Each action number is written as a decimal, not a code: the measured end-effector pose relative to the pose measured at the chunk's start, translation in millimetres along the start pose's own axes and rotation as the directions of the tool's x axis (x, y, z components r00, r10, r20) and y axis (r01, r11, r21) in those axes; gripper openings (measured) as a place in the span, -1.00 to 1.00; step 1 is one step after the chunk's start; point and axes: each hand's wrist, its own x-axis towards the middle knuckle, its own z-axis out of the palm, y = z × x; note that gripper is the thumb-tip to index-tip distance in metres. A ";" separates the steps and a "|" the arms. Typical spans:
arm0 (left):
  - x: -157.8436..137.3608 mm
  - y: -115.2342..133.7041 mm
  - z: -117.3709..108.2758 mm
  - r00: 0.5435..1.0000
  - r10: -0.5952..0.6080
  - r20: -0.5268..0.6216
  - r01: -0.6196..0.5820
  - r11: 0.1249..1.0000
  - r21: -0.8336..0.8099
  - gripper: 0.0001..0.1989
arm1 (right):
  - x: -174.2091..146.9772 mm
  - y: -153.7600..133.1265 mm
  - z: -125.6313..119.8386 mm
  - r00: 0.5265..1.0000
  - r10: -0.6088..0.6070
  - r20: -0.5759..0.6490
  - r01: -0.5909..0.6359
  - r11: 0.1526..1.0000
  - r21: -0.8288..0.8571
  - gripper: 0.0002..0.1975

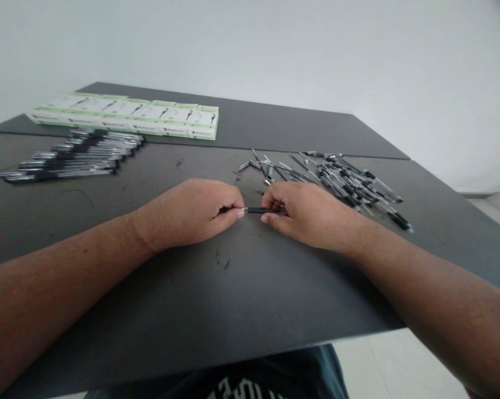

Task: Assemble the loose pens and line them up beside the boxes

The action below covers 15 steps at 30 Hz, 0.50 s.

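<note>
Between my two hands, a dark pen (254, 210) lies level just above the table. My left hand (200, 213) pinches its left end between thumb and forefinger. My right hand (303, 213) is closed around the other end, which the fingers and palm partly hide. Right behind my right hand spreads a loose heap of clear and black pen parts (353, 183). Thin refills and small clip pieces (270, 166) lie scattered just beyond both hands.
At the left, several pens (75, 155) lie side by side in a row. Behind them stands a line of green and white boxes (142, 113). The dark grey table (183, 310) has its near edge by my lap, and a pale wall (274, 50) rises behind it.
</note>
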 end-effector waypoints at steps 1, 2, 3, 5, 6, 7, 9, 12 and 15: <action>0.2 0.0 0.1 1.000 0.001 0.000 -0.001 1.000 0.001 -0.63 | -0.1 -0.6 -0.8 1.000 -0.010 0.009 0.010 1.000 -0.021 -0.89; 0.4 0.0 0.1 1.000 0.003 0.000 -0.003 1.000 0.001 -0.64 | -0.2 -1.2 -1.6 0.999 -0.024 0.031 0.026 0.999 -0.045 -0.86; 0.5 -0.2 0.1 1.000 0.007 0.000 -0.007 1.000 -0.001 -0.64 | -0.3 -1.9 -2.2 0.998 -0.037 0.058 0.041 0.997 -0.066 -0.79; 0.4 -0.9 0.2 1.000 0.016 0.003 -0.016 1.000 -0.010 -0.64 | -0.3 -3.0 -3.1 0.994 -0.052 0.101 0.061 0.995 -0.082 -0.66; 0.2 -1.3 0.2 1.000 0.020 0.005 -0.020 1.000 -0.015 -0.64 | -0.3 -3.3 -3.3 0.993 -0.052 0.106 0.060 0.996 -0.072 -0.66; 0.0 -1.7 0.3 1.000 0.023 0.006 -0.023 1.000 -0.020 -0.64 | -0.3 -3.4 -3.4 0.994 -0.046 0.098 0.052 0.997 -0.055 -0.70; -0.3 -2.2 0.5 1.000 0.025 0.006 -0.024 0.999 -0.026 -0.65 | -0.3 -3.1 -3.2 0.998 -0.033 0.062 0.035 0.999 -0.029 -0.82; -0.4 -2.5 0.8 1.000 0.030 0.000 -0.030 0.999 -0.032 -0.65 | -0.4 -2.6 -2.7 0.997 -0.050 0.063 0.054 0.996 -0.064 -0.84; 0.0 -1.8 0.7 0.999 0.032 0.005 -0.032 0.999 -0.031 -0.65 | -0.6 -2.6 -2.5 0.991 -0.075 0.115 0.084 0.993 -0.082 -0.66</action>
